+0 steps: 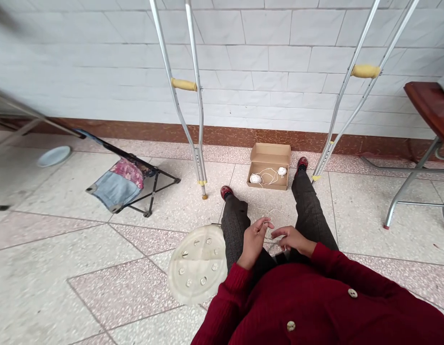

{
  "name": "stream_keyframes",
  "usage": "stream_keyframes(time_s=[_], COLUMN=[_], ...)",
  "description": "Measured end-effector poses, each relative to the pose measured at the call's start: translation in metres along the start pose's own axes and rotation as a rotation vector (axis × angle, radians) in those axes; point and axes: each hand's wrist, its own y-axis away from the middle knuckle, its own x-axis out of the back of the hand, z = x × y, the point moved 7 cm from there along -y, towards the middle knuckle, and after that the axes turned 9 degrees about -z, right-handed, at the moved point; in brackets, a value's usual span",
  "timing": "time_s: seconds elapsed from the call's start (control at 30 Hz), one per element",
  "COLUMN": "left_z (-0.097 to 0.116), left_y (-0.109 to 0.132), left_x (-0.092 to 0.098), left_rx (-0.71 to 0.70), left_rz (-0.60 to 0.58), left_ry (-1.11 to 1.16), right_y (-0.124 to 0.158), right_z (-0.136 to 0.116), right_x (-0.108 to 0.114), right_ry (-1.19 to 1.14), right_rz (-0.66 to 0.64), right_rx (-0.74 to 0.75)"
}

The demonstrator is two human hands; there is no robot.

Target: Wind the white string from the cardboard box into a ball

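My left hand [256,238] is in front of my lap, its thumb and fingertips pinched together on thin white string. To its right, my right hand [292,239] has its fingers curved and somewhat apart, close to the string; whether it grips any is too small to tell. Thin white string [268,231] shows between the hands, with more of it faintly visible over the floor beyond them. An open cardboard box [268,186] sits on the floor between my feet, holding a white ball of string [255,178] at the left and a smaller white bundle [281,171] at the right.
Two crutches [185,85] [365,71] lean at the tiled wall. A round plastic stool [198,263] stands left of my legs. A folding fabric stool [116,188] and a pale dish [54,156] are farther left. A red-brown chair [432,103] is at the right.
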Motion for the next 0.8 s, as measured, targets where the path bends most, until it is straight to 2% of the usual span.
stream_keyframes(time_s=[0.07, 0.17, 0.3, 0.37, 0.47, 0.57, 0.63, 0.73, 0.8], left_z=[0.033, 0.072, 0.106, 0.111, 0.101, 0.081, 0.073, 0.08, 0.094], left_y=[0.026, 0.064, 0.098, 0.104, 0.103, 0.1, 0.098, 0.096, 0.096], left_x=[0.003, -0.007, -0.023, -0.024, -0.014, -0.007, -0.01, -0.017, -0.017], left_rx=[-0.101, -0.149, -0.192, -0.184, -0.133, -0.078, -0.058, -0.086, -0.12], left_rz=[-0.08, -0.291, -0.496, -0.537, -0.517, -0.487, -0.504, -0.547, -0.547], left_ry=[-0.104, -0.143, -0.132, -0.119, -0.132, -0.167, -0.177, -0.162, -0.144], right_y=[-0.009, -0.031, -0.067, -0.083, -0.097, -0.096, -0.088, -0.072, -0.064], right_z=[-0.002, -0.005, -0.005, -0.011, -0.034, -0.061, -0.069, -0.056, -0.032], right_x=[0.021, 0.044, 0.041, 0.033, 0.036, 0.059, 0.078, 0.093, 0.089], right_ry=[-0.115, -0.268, -0.393, -0.442, -0.496, -0.506, -0.495, -0.47, -0.459], right_rz=[0.08, 0.158, 0.158, 0.134, 0.112, 0.131, 0.165, 0.255, 0.308], right_rx=[-0.027, -0.098, -0.231, -0.242, -0.171, -0.091, -0.063, -0.07, -0.122])
